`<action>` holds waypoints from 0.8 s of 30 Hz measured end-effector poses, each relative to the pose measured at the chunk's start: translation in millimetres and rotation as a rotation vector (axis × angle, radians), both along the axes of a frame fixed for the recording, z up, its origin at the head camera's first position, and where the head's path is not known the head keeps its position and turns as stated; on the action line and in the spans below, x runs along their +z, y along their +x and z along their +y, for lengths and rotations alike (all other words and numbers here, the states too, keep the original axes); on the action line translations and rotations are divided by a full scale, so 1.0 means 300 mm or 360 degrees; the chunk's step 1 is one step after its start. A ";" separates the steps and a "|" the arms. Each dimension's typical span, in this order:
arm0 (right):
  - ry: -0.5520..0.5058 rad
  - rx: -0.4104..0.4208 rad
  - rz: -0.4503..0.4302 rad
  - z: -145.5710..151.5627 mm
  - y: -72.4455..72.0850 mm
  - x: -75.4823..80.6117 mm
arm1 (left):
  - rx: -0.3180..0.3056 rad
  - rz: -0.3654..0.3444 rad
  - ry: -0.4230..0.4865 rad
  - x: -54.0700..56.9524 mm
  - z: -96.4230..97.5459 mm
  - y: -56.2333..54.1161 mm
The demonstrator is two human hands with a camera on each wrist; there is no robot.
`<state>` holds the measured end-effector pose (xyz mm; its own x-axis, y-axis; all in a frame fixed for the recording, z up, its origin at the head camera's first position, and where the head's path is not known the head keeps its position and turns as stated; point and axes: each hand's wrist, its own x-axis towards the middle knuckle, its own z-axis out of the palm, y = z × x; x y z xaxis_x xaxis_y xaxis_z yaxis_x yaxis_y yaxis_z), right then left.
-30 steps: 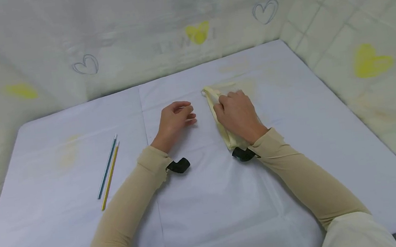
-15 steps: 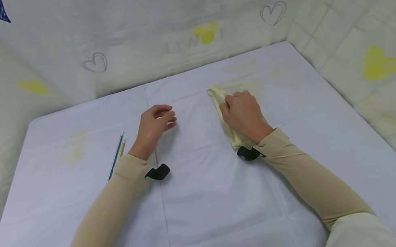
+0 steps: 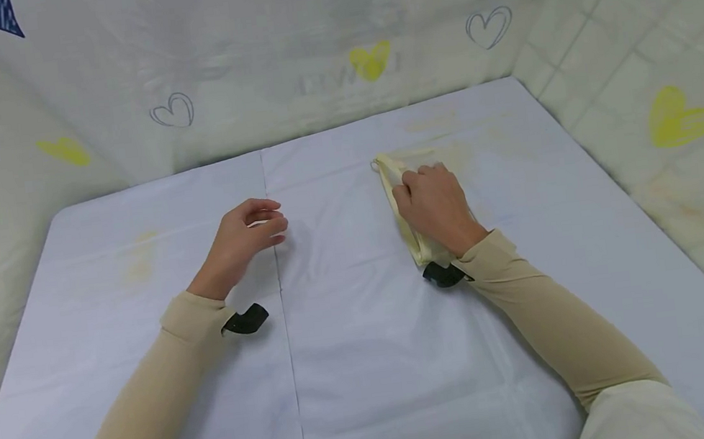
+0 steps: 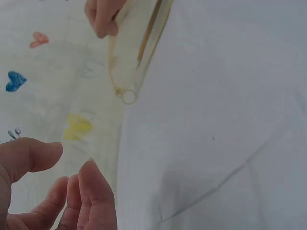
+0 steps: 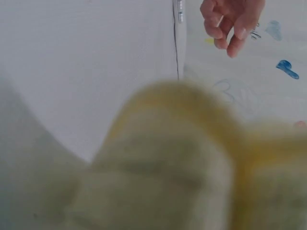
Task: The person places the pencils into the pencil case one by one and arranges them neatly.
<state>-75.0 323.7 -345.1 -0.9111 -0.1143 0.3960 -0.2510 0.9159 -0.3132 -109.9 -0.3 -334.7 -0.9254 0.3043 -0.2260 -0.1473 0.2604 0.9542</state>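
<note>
A pale yellow zip pouch (image 3: 404, 231) lies on the right half of the table, a ring pull at its far end. My right hand (image 3: 434, 206) grips its upper side, fingers curled over it. In the left wrist view the pouch (image 4: 112, 60) gapes, and a gold pencil (image 4: 147, 36) lies within its opening. Blurred pouch fabric (image 5: 163, 158) fills the lower part of the right wrist view. My left hand (image 3: 240, 243) hovers left of the table's seam, fingers loosely bent and holding nothing. The silvery end of a pencil (image 5: 181, 12) shows below it in the right wrist view.
A white cloth covers the table (image 3: 368, 362), with a seam (image 3: 289, 342) running front to back. Behind and to the right hang pale wall sheets (image 3: 230, 67) printed with hearts and lettering. A black wrist camera (image 3: 246, 320) juts from the left sleeve.
My left hand has moved left, away from the pouch. Its forearm now hides the blue and gold pencils that lay on the table. The right hand keeps its grip on the pouch.
</note>
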 end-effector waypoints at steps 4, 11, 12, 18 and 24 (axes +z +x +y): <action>0.0015 -0.0002 -0.0012 -0.003 0.000 -0.001 | -0.0034 0.0005 -0.0045 -0.001 -0.063 0.011; 0.0016 0.0005 0.0001 -0.004 0.001 0.002 | -0.0015 -0.0038 -0.0133 0.011 -0.156 0.033; 0.0015 0.0008 0.0008 -0.004 0.002 0.002 | -0.0005 -0.0048 -0.0137 0.012 -0.168 0.034; 0.0004 0.0009 0.0031 -0.005 0.001 -0.001 | -0.0008 -0.0082 -0.0161 -0.004 -0.251 0.040; -0.0013 0.0020 0.0040 -0.006 -0.002 -0.004 | -0.0004 -0.0150 -0.0187 -0.026 -0.328 0.043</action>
